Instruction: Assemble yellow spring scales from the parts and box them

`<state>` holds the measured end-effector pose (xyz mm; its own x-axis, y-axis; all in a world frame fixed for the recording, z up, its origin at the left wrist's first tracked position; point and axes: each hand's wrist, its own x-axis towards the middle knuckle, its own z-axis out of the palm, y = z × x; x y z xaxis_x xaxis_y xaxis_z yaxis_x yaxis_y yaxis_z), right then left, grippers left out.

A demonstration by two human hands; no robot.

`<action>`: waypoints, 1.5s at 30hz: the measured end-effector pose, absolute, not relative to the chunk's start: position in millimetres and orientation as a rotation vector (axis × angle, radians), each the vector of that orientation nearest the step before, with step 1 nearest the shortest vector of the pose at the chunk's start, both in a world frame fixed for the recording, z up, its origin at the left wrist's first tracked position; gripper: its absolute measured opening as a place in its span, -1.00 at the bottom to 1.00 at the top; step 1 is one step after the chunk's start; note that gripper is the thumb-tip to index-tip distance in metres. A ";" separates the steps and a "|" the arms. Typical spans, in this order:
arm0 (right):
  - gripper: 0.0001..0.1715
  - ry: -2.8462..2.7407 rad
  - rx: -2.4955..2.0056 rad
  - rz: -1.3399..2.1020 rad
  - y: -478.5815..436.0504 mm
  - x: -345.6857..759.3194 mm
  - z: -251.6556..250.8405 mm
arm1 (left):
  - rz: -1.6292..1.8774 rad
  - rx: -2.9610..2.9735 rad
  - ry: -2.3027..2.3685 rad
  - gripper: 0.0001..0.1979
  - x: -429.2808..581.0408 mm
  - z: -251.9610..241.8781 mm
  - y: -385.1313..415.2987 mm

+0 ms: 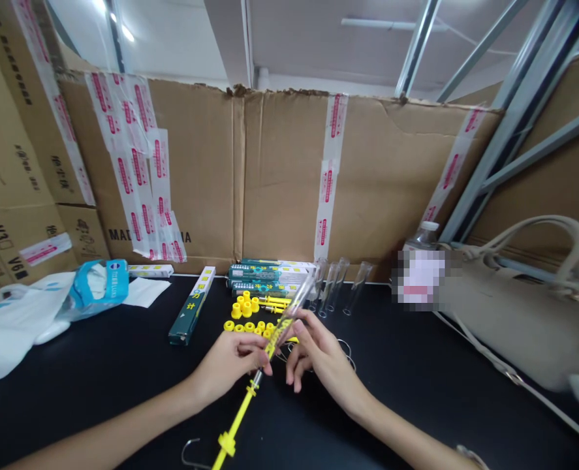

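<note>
Since the clear tube (294, 310) is sheathed over the yellow rod (237, 418), both are held aloft above the black bench (123, 398): the rod gripped by the closed left hand (228, 365), the tube pinched by the right hand (323, 365), yellow collars (247, 326) lying just beyond.

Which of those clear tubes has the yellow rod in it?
The tube between the left hand and right hand, with the yellow rod inside; the other tubes beyond show nothing inside.
</note>
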<state>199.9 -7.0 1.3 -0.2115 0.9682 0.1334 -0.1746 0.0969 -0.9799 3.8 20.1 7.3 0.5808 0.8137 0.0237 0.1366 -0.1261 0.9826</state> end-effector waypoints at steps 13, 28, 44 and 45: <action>-0.21 -1.508 -1.010 1.612 -36.7 166.0 1.1 | 1.164 1.388 0.909 -0.53 -15.4 49.2 42.9; -0.60 -1.369 -0.745 1.628 -32.2 163.7 1.2 | 1.333 1.240 0.825 -0.52 -17.5 89.9 20.6; -0.42 -1.238 -0.702 1.876 -26.2 166.8 -8.4 | 1.391 1.287 0.955 -0.45 -25.8 72.3 25.0; -0.42 -1.234 -0.708 1.869 -26.6 166.3 -7.9 | 1.381 1.292 0.948 -0.45 -24.8 70.0 24.7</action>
